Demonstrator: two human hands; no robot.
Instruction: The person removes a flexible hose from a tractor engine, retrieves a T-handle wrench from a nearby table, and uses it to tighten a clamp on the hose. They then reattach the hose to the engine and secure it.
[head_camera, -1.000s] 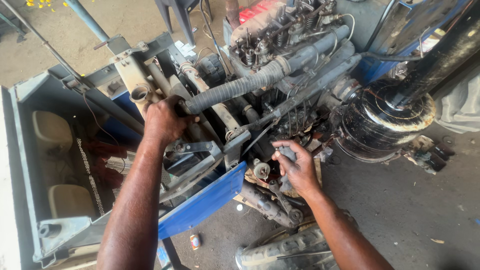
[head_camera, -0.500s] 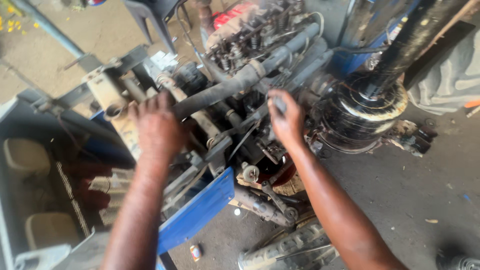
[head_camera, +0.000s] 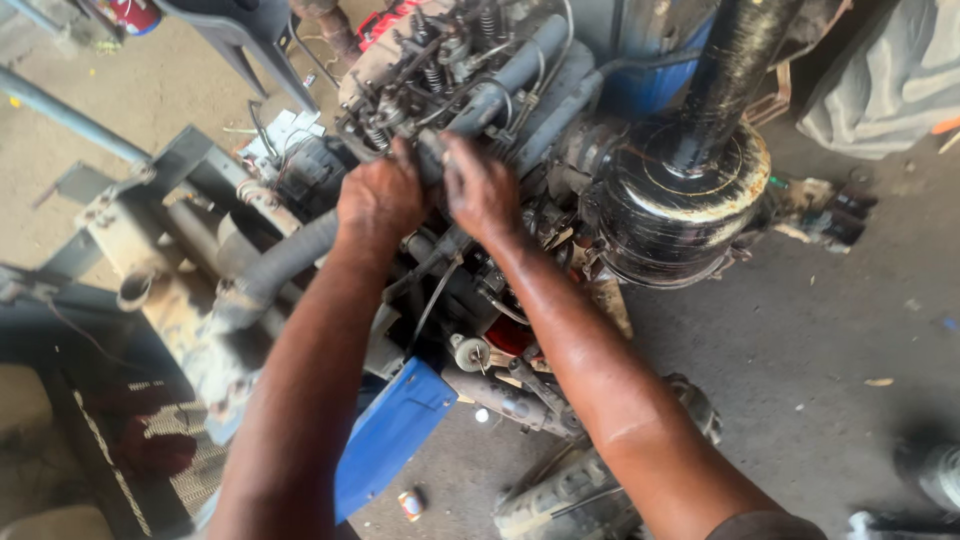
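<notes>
Head view: both hands are closed side by side on the grey hose (head_camera: 500, 85) atop the engine (head_camera: 470, 230), the left hand (head_camera: 380, 200) and right hand (head_camera: 482, 190) nearly touching. The black air-cleaner canister (head_camera: 680, 200) is seen just right of the hose, the blue panel (head_camera: 390, 430) below it

Blue panel (head_camera: 390, 430) – grey hose (head_camera: 285, 265) – black canister (head_camera: 680, 200) (rust-flecked).

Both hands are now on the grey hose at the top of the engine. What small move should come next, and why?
Probably a short twist and pull on the grey hose. The left hand and right hand both sit close together around its middle, where the hose runs between the engine and the lower left. Whether its ends are loose cannot be seen, so a gentle test seems wise.
</notes>
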